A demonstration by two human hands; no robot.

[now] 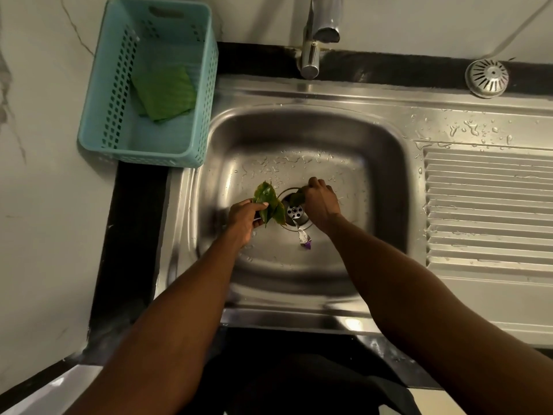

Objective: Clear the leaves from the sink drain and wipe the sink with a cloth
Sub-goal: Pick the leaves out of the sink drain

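Leaves held by left hand; no writing readable.

My hands: two, left hand and right hand
Leaves I hold: a few in one bunch, exact count unclear; one more leaf
Sink: one
Drain: one
Cloth: one
Basket: one
Tap: one
Strainer cap: one
Wrapper scrap: one

Teal basket, tap, loose strainer, perhaps a wrapper scrap.
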